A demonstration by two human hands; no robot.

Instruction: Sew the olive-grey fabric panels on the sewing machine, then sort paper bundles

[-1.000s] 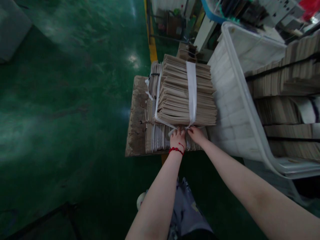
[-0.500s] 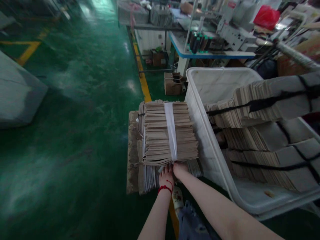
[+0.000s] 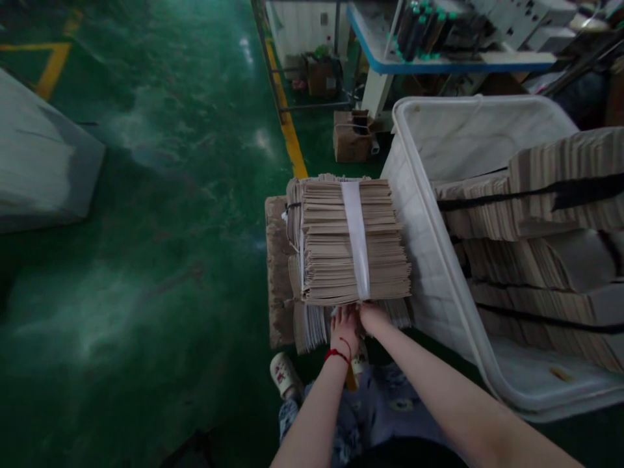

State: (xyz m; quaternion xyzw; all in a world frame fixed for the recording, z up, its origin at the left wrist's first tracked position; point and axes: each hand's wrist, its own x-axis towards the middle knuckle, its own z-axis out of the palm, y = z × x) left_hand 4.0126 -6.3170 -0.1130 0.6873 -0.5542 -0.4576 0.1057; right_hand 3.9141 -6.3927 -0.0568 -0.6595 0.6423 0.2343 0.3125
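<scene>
A thick bundle of beige flat sheets (image 3: 326,244), bound by a white strip (image 3: 358,240), lies on top of other bundles in front of me. At its near edge my right hand (image 3: 374,318) is closed on the strip's lower end; its fingertips are partly hidden. My left hand (image 3: 345,325), with a red string bracelet at the wrist, is right beside it. Its fingers are spread and reach against the bundles just below the top one, near a small white bit. Beneath is a lower bundle (image 3: 312,327) with pale edges. A worn brown board (image 3: 279,273) shows under the stack's left side.
To the right stands a large white plastic bin (image 3: 439,240) holding several bundles (image 3: 531,260) tied with black strips. Behind are a blue-edged table (image 3: 458,67) with thread spools and a cardboard box (image 3: 351,140) on the green floor. A pale bulky object (image 3: 43,156) stands at left.
My view has tilted down and shifted left, so the stack appears further right and higher and one shoe shows more fully. Both hands keep their places at the bundle's near edge.
</scene>
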